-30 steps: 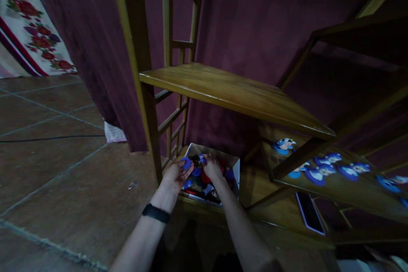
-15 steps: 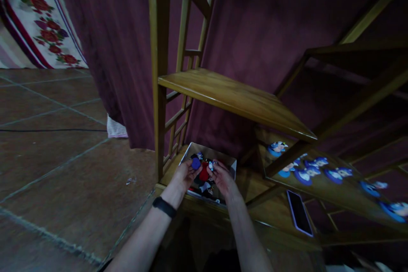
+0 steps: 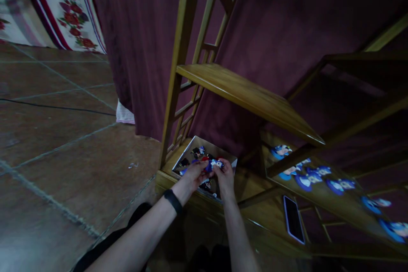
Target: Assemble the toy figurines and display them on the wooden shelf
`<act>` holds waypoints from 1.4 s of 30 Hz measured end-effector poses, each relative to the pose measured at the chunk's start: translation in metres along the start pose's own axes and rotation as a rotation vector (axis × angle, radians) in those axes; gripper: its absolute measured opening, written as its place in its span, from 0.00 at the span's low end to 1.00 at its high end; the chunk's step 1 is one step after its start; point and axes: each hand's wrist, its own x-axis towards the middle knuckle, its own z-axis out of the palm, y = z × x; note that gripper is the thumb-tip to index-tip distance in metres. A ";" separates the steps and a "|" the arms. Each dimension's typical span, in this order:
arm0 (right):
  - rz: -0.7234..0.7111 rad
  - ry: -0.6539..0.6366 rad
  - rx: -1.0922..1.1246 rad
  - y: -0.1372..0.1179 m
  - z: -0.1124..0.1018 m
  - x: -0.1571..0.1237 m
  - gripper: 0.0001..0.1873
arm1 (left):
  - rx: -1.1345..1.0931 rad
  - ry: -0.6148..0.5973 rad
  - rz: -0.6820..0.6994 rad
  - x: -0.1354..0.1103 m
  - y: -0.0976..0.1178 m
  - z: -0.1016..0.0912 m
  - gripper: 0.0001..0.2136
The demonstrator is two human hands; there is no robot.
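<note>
A white box [image 3: 183, 151] of small blue, red and black toy pieces sits on the lowest shelf of a wooden rack. Both my hands hover over it and meet on one small blue and white figure [image 3: 214, 164]. My left hand [image 3: 195, 175], with a black band on the wrist, pinches the figure's left side. Closed fingers of my right hand [image 3: 225, 176] grip its right side.
An upper wooden shelf [image 3: 248, 98] juts out above the box. To the right, a lower shelf carries a row of blue figures [image 3: 310, 174], and a phone [image 3: 292, 220] lies on the bottom board. A dark red curtain [image 3: 140, 42] hangs behind; tiled floor spreads left.
My hands came together over the box: the left held a blue disc and the right a small piece, and now both grip one blue figure. The view shifted left and down.
</note>
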 end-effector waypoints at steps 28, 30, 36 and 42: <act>-0.126 -0.044 -0.352 -0.008 0.001 0.003 0.12 | 0.186 0.001 0.263 -0.007 0.008 0.001 0.09; -0.140 -0.058 -0.392 -0.010 0.001 0.002 0.12 | 0.196 -0.008 0.270 -0.007 0.008 0.001 0.10; -0.183 -0.063 -0.531 -0.020 -0.001 -0.003 0.11 | 0.169 0.022 0.272 -0.005 0.004 0.000 0.11; -0.151 -0.078 -0.471 -0.014 -0.002 0.000 0.11 | 0.153 0.011 0.225 -0.001 0.005 -0.003 0.12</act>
